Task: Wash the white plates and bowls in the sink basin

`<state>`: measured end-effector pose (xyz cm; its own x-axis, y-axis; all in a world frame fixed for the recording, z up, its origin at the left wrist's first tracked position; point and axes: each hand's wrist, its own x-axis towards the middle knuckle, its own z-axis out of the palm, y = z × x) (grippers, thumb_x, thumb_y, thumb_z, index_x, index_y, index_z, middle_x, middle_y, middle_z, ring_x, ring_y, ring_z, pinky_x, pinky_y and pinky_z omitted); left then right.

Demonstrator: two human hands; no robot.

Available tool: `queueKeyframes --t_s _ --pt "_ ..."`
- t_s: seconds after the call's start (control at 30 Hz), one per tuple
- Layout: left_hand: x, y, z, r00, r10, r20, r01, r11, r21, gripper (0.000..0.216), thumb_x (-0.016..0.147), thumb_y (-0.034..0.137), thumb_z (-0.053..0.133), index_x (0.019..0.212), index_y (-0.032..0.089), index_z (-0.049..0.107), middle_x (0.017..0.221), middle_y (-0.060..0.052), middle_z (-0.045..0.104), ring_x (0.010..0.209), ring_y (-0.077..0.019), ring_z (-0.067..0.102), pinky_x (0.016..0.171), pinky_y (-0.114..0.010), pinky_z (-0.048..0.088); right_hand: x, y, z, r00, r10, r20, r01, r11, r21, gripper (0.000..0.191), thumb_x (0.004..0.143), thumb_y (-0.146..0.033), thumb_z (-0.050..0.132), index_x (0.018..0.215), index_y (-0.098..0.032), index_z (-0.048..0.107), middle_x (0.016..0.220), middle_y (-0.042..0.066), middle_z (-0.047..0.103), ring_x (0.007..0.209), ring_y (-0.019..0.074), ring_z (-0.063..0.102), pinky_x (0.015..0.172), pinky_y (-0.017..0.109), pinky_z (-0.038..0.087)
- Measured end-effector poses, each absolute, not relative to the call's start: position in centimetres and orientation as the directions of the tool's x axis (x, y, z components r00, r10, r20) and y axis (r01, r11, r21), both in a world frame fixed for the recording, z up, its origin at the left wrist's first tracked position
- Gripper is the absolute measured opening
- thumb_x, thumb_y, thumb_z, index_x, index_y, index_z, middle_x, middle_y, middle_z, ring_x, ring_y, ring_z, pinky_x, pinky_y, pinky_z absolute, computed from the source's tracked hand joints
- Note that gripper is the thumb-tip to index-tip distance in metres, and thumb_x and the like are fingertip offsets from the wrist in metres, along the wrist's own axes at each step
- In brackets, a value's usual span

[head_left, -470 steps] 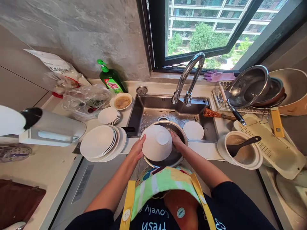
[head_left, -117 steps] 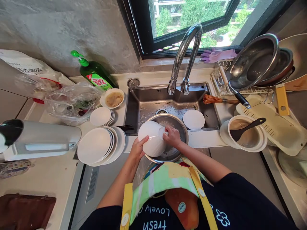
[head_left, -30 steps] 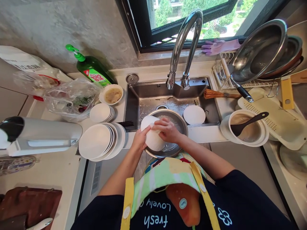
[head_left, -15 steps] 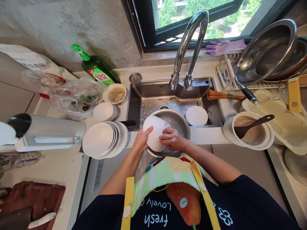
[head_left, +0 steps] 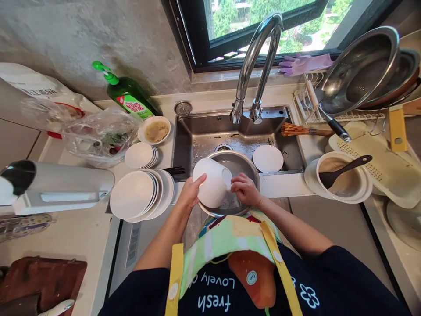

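A white bowl [head_left: 211, 188] is held tilted, bottom up, over a steel basin [head_left: 244, 163] that sits in the sink [head_left: 210, 134]. My left hand [head_left: 192, 191] grips the bowl's left rim. At the bowl's right side, by its foot ring, my right hand [head_left: 244, 190] has its fingers curled and pressed together; what they hold is hidden. A white plate [head_left: 267, 158] lies in the sink to the right of the basin.
Stacks of white plates [head_left: 138, 195] and small dishes [head_left: 140, 155] sit left of the sink, with a dirty bowl [head_left: 155, 130], a green soap bottle [head_left: 129, 94] and plastic bags [head_left: 98, 135]. At right are a pot with a ladle [head_left: 342, 179], a brush [head_left: 297, 130] and a rack of pans [head_left: 362, 74].
My right hand has slid from the bowl's top down to its right side near the foot. The bowl has turned slightly in my left hand.
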<state>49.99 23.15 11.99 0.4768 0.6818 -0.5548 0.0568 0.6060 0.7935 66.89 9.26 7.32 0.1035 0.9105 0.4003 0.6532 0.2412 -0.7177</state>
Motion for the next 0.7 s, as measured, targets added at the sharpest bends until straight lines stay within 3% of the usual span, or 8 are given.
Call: queueKeyframes --t_s 0.1,0.2,0.33,0.4,0.47,0.57,0.63,0.7 --pt "49.5 23.4 12.1 0.479 0.687 -0.546 0.097 0.577 0.811 0.049 0.055 0.042 0.079 0.086 0.006 0.067 0.075 -0.012 0.070 0.066 -0.0233 0.065 0.061 -0.032 0.049 67.4 9.8 6.7 0.318 0.906 0.279 0.595 0.039 -0.803 0.026 0.070 -0.006 0.038 0.069 -0.019 0.061 0.090 0.006 0.062 0.087 0.0178 0.053 0.083 0.034 0.043" --pt "49.1 23.4 12.2 0.485 0.688 -0.540 0.116 0.561 0.820 0.053 0.053 0.043 0.081 0.090 0.007 0.068 0.080 -0.013 0.071 0.070 -0.0244 0.065 0.065 -0.033 0.049 67.9 10.9 5.6 0.425 0.895 0.134 0.583 -0.158 -0.797 0.037 0.068 -0.005 0.038 0.091 -0.018 0.063 0.100 0.008 0.061 0.098 0.0202 0.053 0.090 0.037 0.042" --pt "48.6 23.2 12.1 0.511 0.675 -0.532 0.127 0.553 0.824 0.053 0.050 0.039 0.083 0.090 0.008 0.069 0.087 -0.014 0.071 0.076 -0.0251 0.065 0.072 -0.035 0.050 67.5 12.1 3.7 0.333 0.937 -0.108 0.746 -0.332 -0.578 0.058 0.070 -0.008 0.046 0.127 -0.015 0.049 0.138 0.015 0.042 0.128 0.0289 0.034 0.101 0.049 0.031" --pt "48.4 23.1 12.0 0.532 0.666 -0.523 0.129 0.547 0.827 0.052 0.049 0.036 0.084 0.091 0.009 0.069 0.089 -0.014 0.071 0.080 -0.0254 0.065 0.074 -0.036 0.050 66.9 12.6 3.1 0.245 0.954 -0.170 0.847 -0.296 -0.441 0.063 0.073 -0.013 0.052 0.135 -0.016 0.042 0.149 0.015 0.025 0.136 0.0329 0.018 0.105 0.056 0.021" --pt "48.3 23.0 11.9 0.558 0.655 -0.510 0.122 0.543 0.831 0.052 0.049 0.032 0.084 0.093 0.010 0.069 0.092 -0.014 0.071 0.083 -0.0257 0.065 0.077 -0.037 0.050 66.4 13.0 2.7 0.196 0.964 -0.182 0.897 -0.251 -0.364 0.062 0.076 -0.016 0.053 0.137 -0.015 0.040 0.151 0.015 0.019 0.139 0.0334 0.013 0.108 0.057 0.014" --pt "48.0 22.8 11.7 0.581 0.647 -0.493 0.109 0.539 0.835 0.051 0.049 0.028 0.084 0.094 0.010 0.069 0.095 -0.014 0.071 0.085 -0.0255 0.065 0.080 -0.038 0.049 66.4 13.8 2.7 0.213 0.959 -0.186 0.870 -0.273 -0.410 0.052 0.079 -0.014 0.050 0.131 -0.016 0.049 0.150 0.014 0.025 0.136 0.0308 0.024 0.107 0.050 0.023" --pt "47.8 22.7 11.6 0.590 0.648 -0.482 0.101 0.533 0.840 0.050 0.050 0.028 0.084 0.095 0.011 0.069 0.097 -0.014 0.070 0.086 -0.0254 0.065 0.081 -0.038 0.049 67.0 14.3 3.2 0.278 0.943 -0.183 0.781 -0.333 -0.528 0.043 0.078 -0.010 0.048 0.119 -0.017 0.059 0.140 0.012 0.043 0.126 0.0256 0.041 0.101 0.040 0.035" --pt "47.7 22.6 11.6 0.609 0.635 -0.475 0.103 0.530 0.842 0.048 0.052 0.029 0.083 0.095 0.011 0.069 0.098 -0.014 0.070 0.086 -0.0258 0.065 0.081 -0.038 0.049 68.0 14.7 4.4 0.401 0.897 -0.187 0.631 -0.418 -0.654 0.036 0.077 -0.008 0.046 0.105 -0.018 0.066 0.114 0.008 0.064 0.103 0.0199 0.058 0.090 0.033 0.044"
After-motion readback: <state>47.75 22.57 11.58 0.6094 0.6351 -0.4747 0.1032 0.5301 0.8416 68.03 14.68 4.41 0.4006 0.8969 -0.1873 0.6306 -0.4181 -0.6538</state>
